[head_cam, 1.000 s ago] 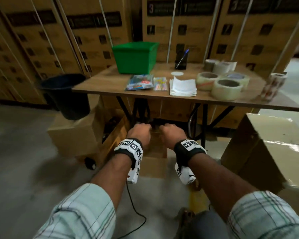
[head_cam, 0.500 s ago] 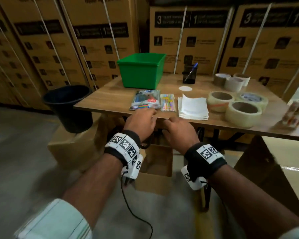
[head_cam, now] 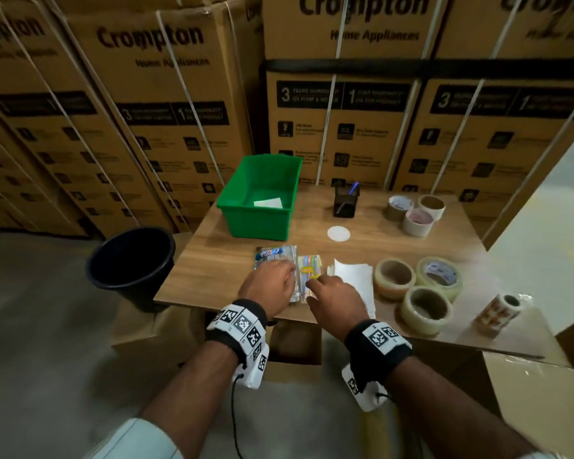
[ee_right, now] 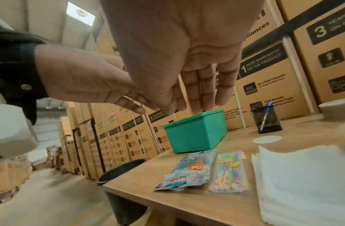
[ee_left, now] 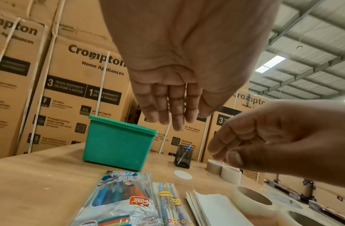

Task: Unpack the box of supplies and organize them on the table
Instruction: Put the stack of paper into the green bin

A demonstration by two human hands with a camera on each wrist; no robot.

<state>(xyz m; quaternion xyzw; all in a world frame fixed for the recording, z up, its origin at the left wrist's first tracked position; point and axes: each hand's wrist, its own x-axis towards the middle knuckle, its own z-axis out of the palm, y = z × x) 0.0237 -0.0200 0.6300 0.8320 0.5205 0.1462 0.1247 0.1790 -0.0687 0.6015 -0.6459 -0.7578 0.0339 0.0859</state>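
Cartons [head_cam: 186, 104] read "Crompton Home Appliances"; pen packet [ee_left: 117, 203] "Flair"; pencil packet [ee_left: 167, 198] "meow".

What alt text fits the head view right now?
Both hands, left hand and right hand, hover open above a Flair pen pack and a pencil pack on a wooden table, with a green bin and tape rolls around.

Straight fingers [ee_left: 175, 107] above pen packet [ee_left: 119, 197]
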